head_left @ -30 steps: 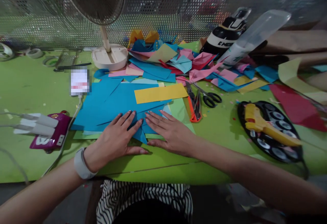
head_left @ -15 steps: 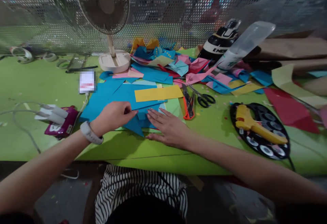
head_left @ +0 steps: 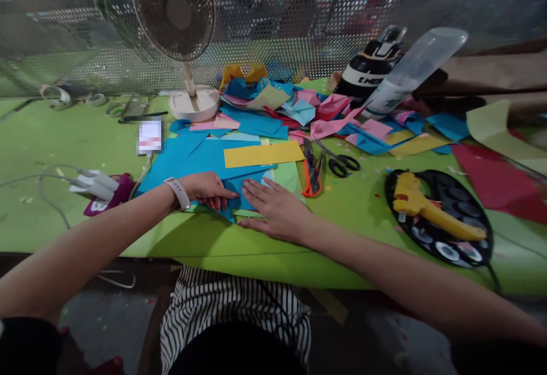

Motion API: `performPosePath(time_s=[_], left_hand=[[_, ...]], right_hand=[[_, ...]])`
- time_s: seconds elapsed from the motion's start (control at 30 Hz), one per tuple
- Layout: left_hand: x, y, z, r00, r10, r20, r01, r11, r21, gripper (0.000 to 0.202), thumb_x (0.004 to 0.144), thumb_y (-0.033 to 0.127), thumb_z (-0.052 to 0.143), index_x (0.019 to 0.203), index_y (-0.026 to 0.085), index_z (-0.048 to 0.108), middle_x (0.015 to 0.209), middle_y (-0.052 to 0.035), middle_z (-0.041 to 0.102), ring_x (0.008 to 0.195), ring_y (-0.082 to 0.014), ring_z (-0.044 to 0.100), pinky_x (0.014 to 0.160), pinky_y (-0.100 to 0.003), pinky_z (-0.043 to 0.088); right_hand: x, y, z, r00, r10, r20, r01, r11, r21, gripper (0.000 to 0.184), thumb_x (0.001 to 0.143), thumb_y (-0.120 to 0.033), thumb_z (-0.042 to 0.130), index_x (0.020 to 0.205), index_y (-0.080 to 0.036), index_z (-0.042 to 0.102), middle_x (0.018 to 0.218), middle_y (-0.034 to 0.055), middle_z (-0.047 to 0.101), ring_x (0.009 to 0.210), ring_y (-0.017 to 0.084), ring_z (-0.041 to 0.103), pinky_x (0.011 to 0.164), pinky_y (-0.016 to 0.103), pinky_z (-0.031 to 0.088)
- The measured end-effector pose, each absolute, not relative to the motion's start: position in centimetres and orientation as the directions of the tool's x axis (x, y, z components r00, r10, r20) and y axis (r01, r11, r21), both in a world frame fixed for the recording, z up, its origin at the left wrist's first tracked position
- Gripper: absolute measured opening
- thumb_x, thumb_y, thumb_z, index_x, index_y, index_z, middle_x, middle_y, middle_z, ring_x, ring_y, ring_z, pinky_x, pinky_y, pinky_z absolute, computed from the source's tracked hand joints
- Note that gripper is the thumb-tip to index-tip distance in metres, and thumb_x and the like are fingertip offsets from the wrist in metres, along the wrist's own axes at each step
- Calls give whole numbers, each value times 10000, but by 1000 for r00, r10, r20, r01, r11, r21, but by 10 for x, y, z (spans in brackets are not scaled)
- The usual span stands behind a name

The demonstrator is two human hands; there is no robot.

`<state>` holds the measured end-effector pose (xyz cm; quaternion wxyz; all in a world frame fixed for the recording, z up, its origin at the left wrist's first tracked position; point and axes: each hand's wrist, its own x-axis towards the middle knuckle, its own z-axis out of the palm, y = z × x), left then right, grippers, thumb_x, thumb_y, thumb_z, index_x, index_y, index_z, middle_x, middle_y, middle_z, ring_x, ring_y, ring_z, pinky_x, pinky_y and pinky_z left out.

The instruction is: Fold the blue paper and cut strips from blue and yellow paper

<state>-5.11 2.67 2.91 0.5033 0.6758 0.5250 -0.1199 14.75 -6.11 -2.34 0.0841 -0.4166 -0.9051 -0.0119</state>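
My left hand (head_left: 209, 190), with a pale band on its wrist, has its fingers curled under and its thumb stretched along a folded piece of blue paper (head_left: 234, 187). A pointed end of that paper shows below the fingers. My right hand (head_left: 277, 211) lies flat on the paper's right part, fingers extended and slightly apart, hiding some of it. Beneath are larger blue sheets (head_left: 177, 161) and a light green sheet (head_left: 289, 175). Just beyond my hands lies a yellow paper strip (head_left: 262, 154).
An orange utility knife (head_left: 313, 178) and black scissors (head_left: 344, 165) lie right of the papers. Farther right, a yellow glue gun (head_left: 436, 210) rests on a black palette (head_left: 465, 207). A fan (head_left: 194, 104), coloured scraps (head_left: 273, 98) and bottles (head_left: 363, 73) stand behind; a purple power block (head_left: 123, 187) is left.
My left hand has moved slightly right along the blue paper, toward my right hand, its thumb now pressing on the paper. My right hand stays flat nearly in place. The view has shifted slightly.
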Motion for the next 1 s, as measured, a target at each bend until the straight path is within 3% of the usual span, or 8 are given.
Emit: performPosePath(time_s=[0.23, 0.33, 0.43, 0.5, 0.57, 0.73, 1.0], left_hand=[[-66, 26, 27, 399, 582, -709, 836, 86, 542, 467, 617, 614, 745, 497, 169, 672, 426, -46, 589, 409, -98, 490, 428, -219, 286], [-68, 25, 26, 411, 582, -701, 829, 81, 553, 475, 616, 619, 742, 505, 163, 673, 435, -52, 594, 408, -100, 496, 431, -221, 310], [-68, 24, 25, 448, 588, -674, 804, 65, 591, 472, 630, 624, 723, 512, 170, 677, 438, -54, 597, 406, -108, 500, 424, -224, 312], [-66, 24, 27, 467, 596, -653, 791, 49, 610, 457, 635, 609, 723, 501, 175, 670, 437, -52, 597, 406, -114, 503, 418, -225, 302], [-64, 23, 29, 467, 603, -647, 788, 48, 614, 437, 635, 576, 735, 480, 176, 656, 444, -51, 600, 409, -115, 500, 420, -226, 300], [-59, 23, 34, 457, 586, -670, 802, 54, 594, 410, 669, 502, 731, 451, 168, 636, 433, -58, 589, 425, -125, 506, 431, -231, 301], [-65, 30, 25, 524, 553, -648, 763, 35, 646, 414, 704, 520, 700, 492, 166, 667, 433, -48, 600, 391, -102, 504, 408, -214, 325]], right_hand=[[152, -59, -23, -633, 762, 137, 751, 647, -130, 775, 919, -661, 307, 1397, -69, 455, 1468, 179, 400, 1400, 280, 325, 1154, 471, 238], [157, -51, -7, -565, 813, 144, 765, 581, -278, 644, 928, -613, 369, 1295, -123, 568, 1394, 154, 517, 1315, 272, 457, 1079, 436, 353], [155, -38, 15, -369, 926, 84, 824, 368, -430, 437, 916, -533, 468, 957, -161, 693, 991, 108, 733, 954, 243, 672, 816, 347, 493], [147, -27, 26, -336, 935, -116, 826, 234, -512, 374, 877, -500, 551, 728, -173, 657, 677, 48, 715, 700, 196, 685, 659, 280, 481], [137, -16, 30, -378, 876, -300, 790, 136, -598, 394, 844, -464, 613, 575, -178, 584, 539, 15, 663, 571, 153, 660, 587, 235, 458], [126, 2, 25, -366, 757, -542, 724, -134, -677, 403, 764, -367, 735, 485, -176, 517, 470, -12, 628, 453, 116, 606, 504, 216, 448], [157, 6, 18, -380, 732, -566, 654, -220, -724, 453, 623, -518, 812, 529, -148, 569, 521, 39, 664, 438, 106, 596, 417, 198, 385]])
